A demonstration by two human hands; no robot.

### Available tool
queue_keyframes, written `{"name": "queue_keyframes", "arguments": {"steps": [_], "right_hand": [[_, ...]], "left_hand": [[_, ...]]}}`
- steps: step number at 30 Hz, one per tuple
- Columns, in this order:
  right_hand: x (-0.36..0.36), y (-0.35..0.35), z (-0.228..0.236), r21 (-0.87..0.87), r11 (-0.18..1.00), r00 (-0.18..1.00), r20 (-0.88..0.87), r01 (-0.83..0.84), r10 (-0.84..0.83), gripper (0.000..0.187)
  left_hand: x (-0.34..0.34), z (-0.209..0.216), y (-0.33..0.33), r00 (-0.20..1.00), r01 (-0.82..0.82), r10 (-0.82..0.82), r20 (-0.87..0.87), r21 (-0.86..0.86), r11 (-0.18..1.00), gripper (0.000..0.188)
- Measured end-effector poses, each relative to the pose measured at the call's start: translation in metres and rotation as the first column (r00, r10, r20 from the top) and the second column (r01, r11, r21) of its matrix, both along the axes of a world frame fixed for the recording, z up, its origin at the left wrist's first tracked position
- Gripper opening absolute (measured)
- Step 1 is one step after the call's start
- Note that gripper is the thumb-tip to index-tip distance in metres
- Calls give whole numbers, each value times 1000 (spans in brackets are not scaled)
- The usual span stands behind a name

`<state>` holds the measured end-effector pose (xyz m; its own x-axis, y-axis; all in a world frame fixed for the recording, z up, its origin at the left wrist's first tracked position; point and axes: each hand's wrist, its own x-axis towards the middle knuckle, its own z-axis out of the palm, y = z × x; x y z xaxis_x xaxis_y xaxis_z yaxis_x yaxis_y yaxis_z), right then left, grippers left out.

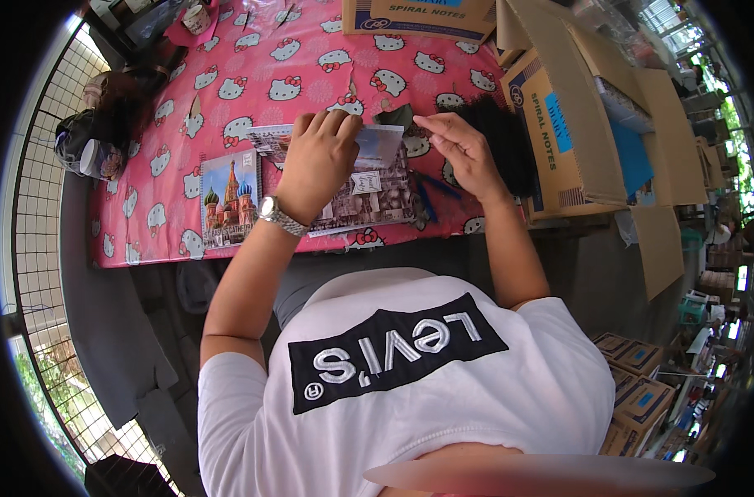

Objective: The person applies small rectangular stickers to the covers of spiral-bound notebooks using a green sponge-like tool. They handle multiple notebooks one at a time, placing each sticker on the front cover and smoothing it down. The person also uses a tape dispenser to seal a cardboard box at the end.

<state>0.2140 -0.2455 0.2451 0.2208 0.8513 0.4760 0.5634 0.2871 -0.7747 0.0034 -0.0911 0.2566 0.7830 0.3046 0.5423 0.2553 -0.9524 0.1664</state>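
A spiral notebook with a grey city-picture cover (385,195) lies near the table's front edge, its upper part partly lifted. My left hand (323,153), a silver watch on its wrist, is closed with bent fingers over the upper edge of this notebook, hiding part of it. To the right, my right hand (468,153) hovers with fingers stretched leftward and the thumb a little apart; I see nothing in it. Just left of its fingertips is a dark green piece (396,117). Another spiral notebook (230,200), with a colourful domed-building cover, lies at the left.
A pink cartoon-cat cloth (161,178) covers the table. Right of my hand lies a black stringy bundle (505,145), with blue pens (431,195) nearby. An open cardboard box (551,137) stands at the right, another box (418,21) at the back. A cup (196,19) stands far left.
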Motion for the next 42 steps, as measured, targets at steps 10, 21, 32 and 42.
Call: {"name": "queue_keyframes", "arguments": {"steps": [10, 21, 32, 42], "right_hand": [[-16, 8, 9, 80, 993, 980, 169, 88, -100, 23], [-35, -10, 16, -41, 999, 981, 192, -20, 28, 25], [-48, -8, 10, -186, 982, 948, -303, 40, -96, 21], [-44, -14, 18, -53, 998, 996, 79, 37, -33, 24]], "left_hand": [[16, -5, 5, 977, 65, -44, 210, -96, 993, 23], [-4, 2, -15, 985, 50, -30, 172, -117, 992, 24], [-1, -6, -12, 975, 114, -97, 201, -78, 990, 23], [-5, -2, -14, 975, 146, -128, 183, -90, 985, 25]]}}
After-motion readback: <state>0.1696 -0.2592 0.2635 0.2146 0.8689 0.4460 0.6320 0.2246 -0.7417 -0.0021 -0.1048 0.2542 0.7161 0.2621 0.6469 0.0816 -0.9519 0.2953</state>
